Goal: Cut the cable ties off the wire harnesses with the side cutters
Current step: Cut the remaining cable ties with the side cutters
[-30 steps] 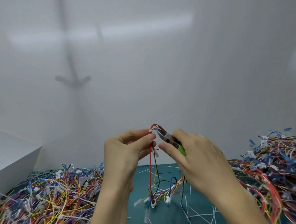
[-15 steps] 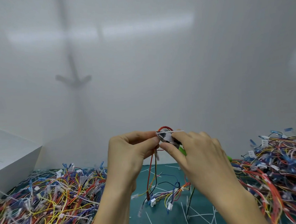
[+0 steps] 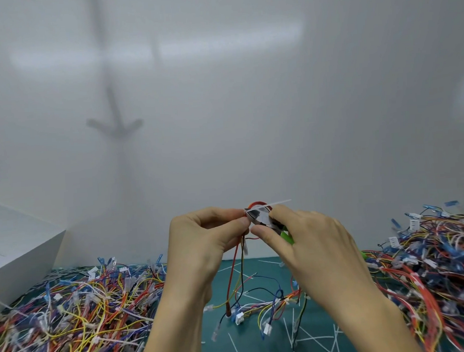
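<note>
— Where is the harness that is being worked on?

— It is held up in mid-air at the middle of the scene, above the green cutting mat [image 3: 245, 348]. The left hand [image 3: 202, 241] pinches the wire harness [image 3: 233, 274] between thumb and curled fingers, just under its red loop. The loose wires hang down to the mat, and their white connectors lie on it.

— And the tool?

— The right hand [image 3: 312, 244] is wrapped round the side cutters [image 3: 258, 218], and only a bit of green handle shows below the thumb. The metal head points left, up against the loop and close to the left thumb tip. I cannot tell whether the blades are closed.

— Can you see the tie?

— Yes, a white cable tie [image 3: 276, 203] sits at the loop. Its thin tail sticks out to the right, over the right hand's forefinger.

— What else lies around?

— A left heap [image 3: 70, 319] of coloured harnesses spreads over the near left. A right heap [image 3: 437, 257] rises on the right, with blue terminals and white connectors on top. Between them, white tie offcuts [image 3: 313, 337] lie scattered on the bare mat. A white box [image 3: 16, 246] stands at the far left edge, and a plain white wall [image 3: 249, 119] closes the far side.
</note>
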